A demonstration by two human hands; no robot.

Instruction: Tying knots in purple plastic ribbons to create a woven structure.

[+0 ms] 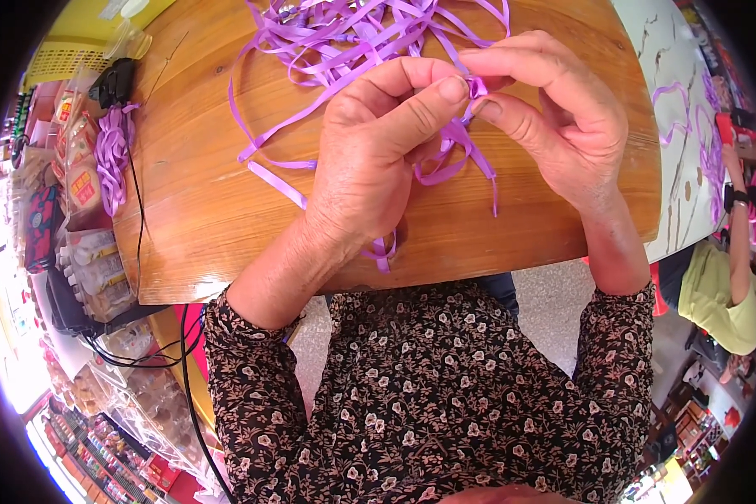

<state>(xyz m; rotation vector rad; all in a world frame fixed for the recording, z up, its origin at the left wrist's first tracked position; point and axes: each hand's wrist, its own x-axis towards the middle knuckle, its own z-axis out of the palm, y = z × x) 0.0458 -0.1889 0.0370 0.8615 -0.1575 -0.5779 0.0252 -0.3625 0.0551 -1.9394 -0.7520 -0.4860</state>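
A narrow purple ribbon (478, 87) is pinched between my two hands above the wooden table (193, 185). My left hand (378, 139) grips it between thumb and forefinger. Close against it on the right, my right hand (563, 118) holds the same ribbon with thumb and fingers, where it looks folded or looped. Loose ends of ribbon hang below my fingers, one reaching down toward the table. Beyond my hands lies a tangled heap of purple ribbons (336, 50), with strands trailing left and under my left wrist.
A bundle of purple ribbons (114, 155) hangs at the table's left edge, beside a black cable (140, 210) and packaged goods (84, 185). On the right, a white marbled table (668, 193) bears more purple ribbon (672, 109). Another person in a yellow-green top (718, 298) sits there.
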